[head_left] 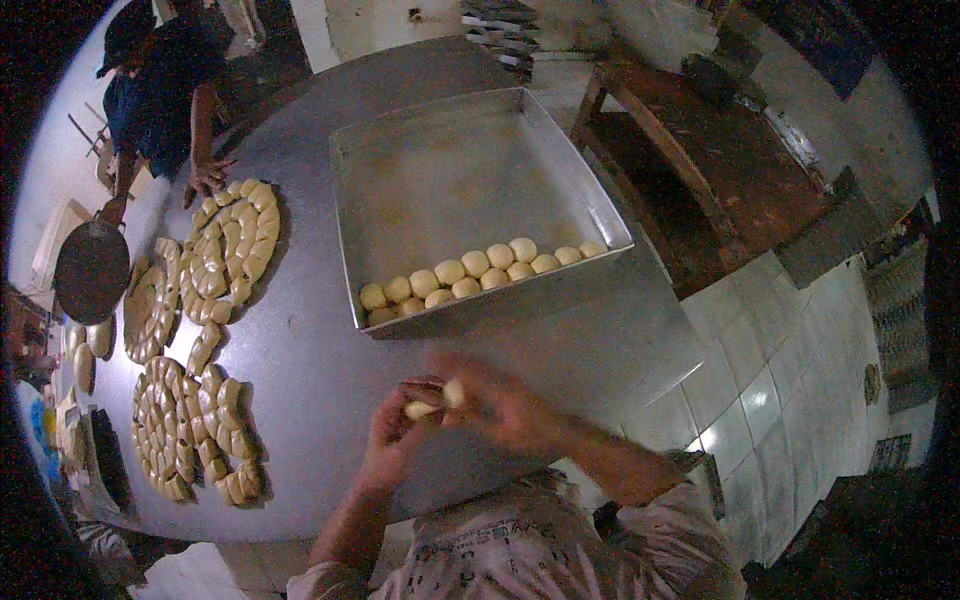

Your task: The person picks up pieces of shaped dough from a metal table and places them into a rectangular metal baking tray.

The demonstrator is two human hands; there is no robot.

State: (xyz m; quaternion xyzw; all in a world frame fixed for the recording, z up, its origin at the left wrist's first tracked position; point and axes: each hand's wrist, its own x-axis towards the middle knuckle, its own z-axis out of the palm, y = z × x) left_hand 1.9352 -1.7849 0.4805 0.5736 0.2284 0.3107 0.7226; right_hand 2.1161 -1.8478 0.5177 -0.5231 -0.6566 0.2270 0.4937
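Above the near part of the metal table, my two hands are close together over dough. My left hand (396,428) is closed, its fingers wrapped round a pale dough piece (420,410). A small rounded dough ball (455,393) shows between the hands, against the fingers of my right hand (508,408). That hand is blurred by motion and appears curled round the ball. Beyond them lies a large square metal tray (480,308) with rows of dough balls (474,263) along its near side. At left, long strips of cut dough (205,430) lie in coils.
The metal table (310,380) curves around my front. Across it at far left stands another person (165,100), one hand (207,175) by the dough coils. A dark round pan (92,270) is at the left edge. A wooden table (700,150) stands at far right above tiled floor (770,400).
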